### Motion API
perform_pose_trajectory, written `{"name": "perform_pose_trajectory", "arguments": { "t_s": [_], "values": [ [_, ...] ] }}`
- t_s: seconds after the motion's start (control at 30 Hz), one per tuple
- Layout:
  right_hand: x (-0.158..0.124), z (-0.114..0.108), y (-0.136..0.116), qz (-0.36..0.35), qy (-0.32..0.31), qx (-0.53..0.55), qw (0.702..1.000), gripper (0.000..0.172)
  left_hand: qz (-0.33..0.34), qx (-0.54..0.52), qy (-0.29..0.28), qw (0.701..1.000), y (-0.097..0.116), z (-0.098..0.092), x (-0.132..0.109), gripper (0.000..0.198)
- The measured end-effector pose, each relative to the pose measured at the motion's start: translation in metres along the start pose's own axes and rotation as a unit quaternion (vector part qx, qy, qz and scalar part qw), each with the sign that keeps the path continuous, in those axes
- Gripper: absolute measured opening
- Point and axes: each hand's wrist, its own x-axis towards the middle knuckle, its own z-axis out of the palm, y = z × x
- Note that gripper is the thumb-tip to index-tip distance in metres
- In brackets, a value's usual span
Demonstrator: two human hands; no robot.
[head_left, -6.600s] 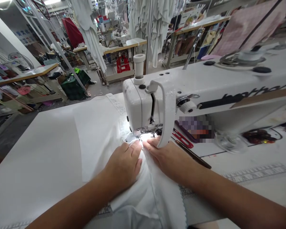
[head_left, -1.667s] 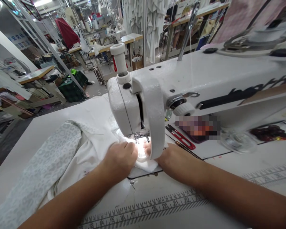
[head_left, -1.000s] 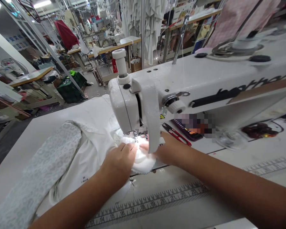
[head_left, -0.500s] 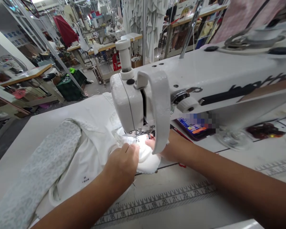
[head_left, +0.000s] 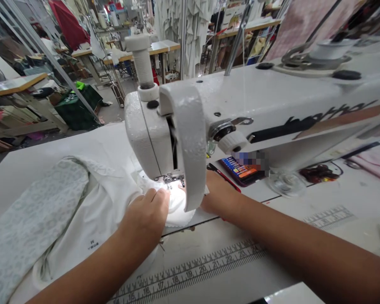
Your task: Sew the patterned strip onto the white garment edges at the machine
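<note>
A white sewing machine (head_left: 240, 105) stands across the table, its presser foot (head_left: 172, 179) lit from above. White fabric (head_left: 91, 211) with a patterned grey-white strip (head_left: 28, 223) lies bunched to the left of the needle. My left hand (head_left: 145, 215) rests on the fabric's edge just in front of the foot, fingers curled and pressing it down. My right hand (head_left: 217, 194) is on the right side of the foot, mostly hidden behind the machine's white guard (head_left: 190, 143); its fingers do not show.
Red thread snips (head_left: 223, 177) and a phone (head_left: 240, 169) with a lit screen lie behind my right wrist. A clear round dish (head_left: 283, 183) sits farther right. A printed ruler (head_left: 190, 272) runs along the table's front. Other sewing tables and hanging garments fill the background.
Since several seconds ago the fabric has gone from lying flat under the needle to lying bunched to the left, only an edge under the foot. Over the last second both hands stayed at the foot.
</note>
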Motion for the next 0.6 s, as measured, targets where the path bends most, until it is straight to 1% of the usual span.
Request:
{"name": "perform_pose_trajectory", "arguments": {
  "t_s": [0.1, 0.17, 0.27, 0.33, 0.37, 0.43, 0.47, 0.5, 0.6],
  "values": [
    [-0.011, 0.006, -0.006, -0.027, 0.025, -0.026, 0.999, 0.019, -0.012, -0.007, -0.045, 0.999, 0.004, -0.003, -0.001, 0.034],
    [-0.02, 0.011, -0.01, -0.078, 0.042, -0.046, 0.995, 0.016, -0.015, -0.021, -0.085, 0.996, 0.01, -0.008, -0.009, 0.037],
    [-0.029, 0.016, -0.015, -0.158, 0.082, -0.079, 0.981, 0.015, -0.004, -0.034, -0.124, 0.992, 0.021, -0.022, -0.026, 0.047],
    [-0.031, 0.018, -0.015, -0.186, 0.099, -0.092, 0.973, 0.016, 0.013, -0.049, -0.146, 0.988, 0.025, -0.035, -0.034, 0.05],
    [-0.031, 0.019, -0.014, -0.198, 0.102, -0.092, 0.971, 0.016, 0.017, -0.07, -0.159, 0.985, 0.025, -0.041, -0.035, 0.046],
    [-0.031, 0.02, -0.012, -0.214, 0.103, -0.083, 0.968, 0.016, 0.006, -0.126, -0.178, 0.976, 0.019, -0.049, -0.027, 0.029],
    [-0.03, 0.02, -0.011, -0.217, 0.102, -0.078, 0.968, 0.016, -0.004, -0.147, -0.18, 0.973, 0.015, -0.049, -0.021, 0.023],
    [-0.03, 0.019, -0.01, -0.216, 0.099, -0.075, 0.969, 0.016, -0.009, -0.158, -0.175, 0.972, 0.009, -0.046, -0.013, 0.02],
    [-0.03, 0.015, -0.006, -0.207, 0.073, -0.061, 0.974, 0.017, 0.013, -0.138, -0.139, 0.981, -0.006, -0.023, 0.004, 0.024]
  ]
}}
